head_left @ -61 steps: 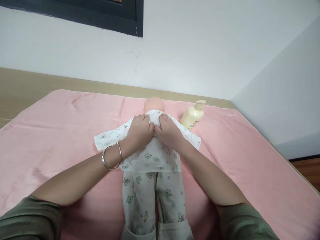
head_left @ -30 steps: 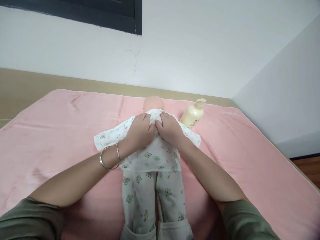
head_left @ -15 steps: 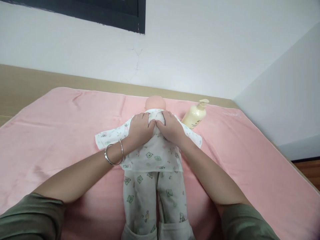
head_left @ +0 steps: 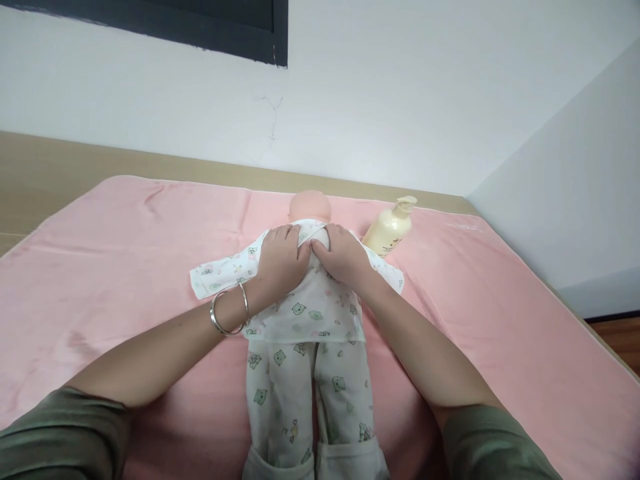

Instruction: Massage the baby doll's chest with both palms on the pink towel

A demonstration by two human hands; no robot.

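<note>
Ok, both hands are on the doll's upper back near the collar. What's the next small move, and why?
Probably slide both palms outward toward the shoulders. The left hand and right hand lie flat, side by side, on the printed top of the face-down doll, just below the collar, and the spread sleeves look unevenly laid on the pink blanket.

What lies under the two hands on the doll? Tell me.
Under the left hand and right hand lies the doll's printed top. The doll's chest beneath is covered.
</note>
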